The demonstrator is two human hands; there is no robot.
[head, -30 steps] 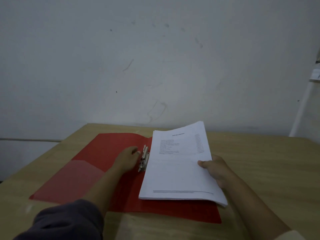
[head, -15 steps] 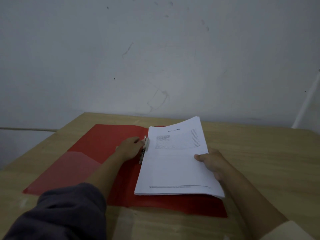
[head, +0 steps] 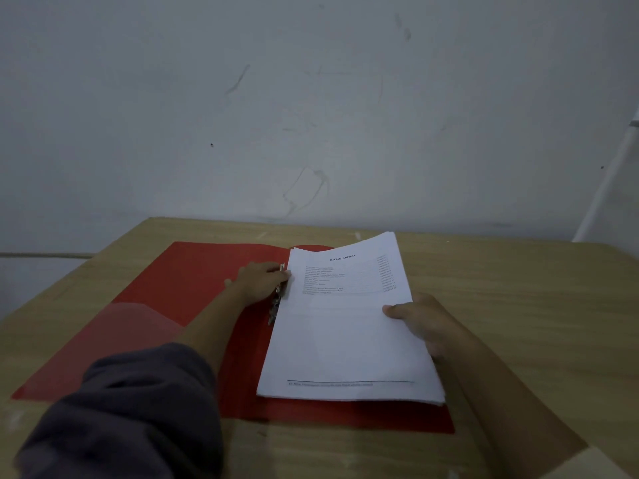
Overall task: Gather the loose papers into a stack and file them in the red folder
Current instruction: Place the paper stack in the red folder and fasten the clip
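The red folder [head: 179,292] lies open and flat on the wooden table [head: 518,323]. A stack of white printed papers [head: 345,340] rests over its right half, with the far right corner lifted. My right hand [head: 420,321] grips the stack's right edge, thumb on top. My left hand [head: 261,280] lies on the folder at the spine, its fingertips touching the metal clip [head: 276,300] and the stack's left edge. The clip is partly hidden by the papers.
A grey scuffed wall stands just behind the table's far edge. A white pipe [head: 601,195] runs up at the right. The table's left edge slants close to the folder's left flap, which has a clear pocket [head: 103,344].
The paper stack has slid left toward the spine, covering more of the metal clip. My left hand's fingertips now meet the stack's edge. The camera view dipped slightly.
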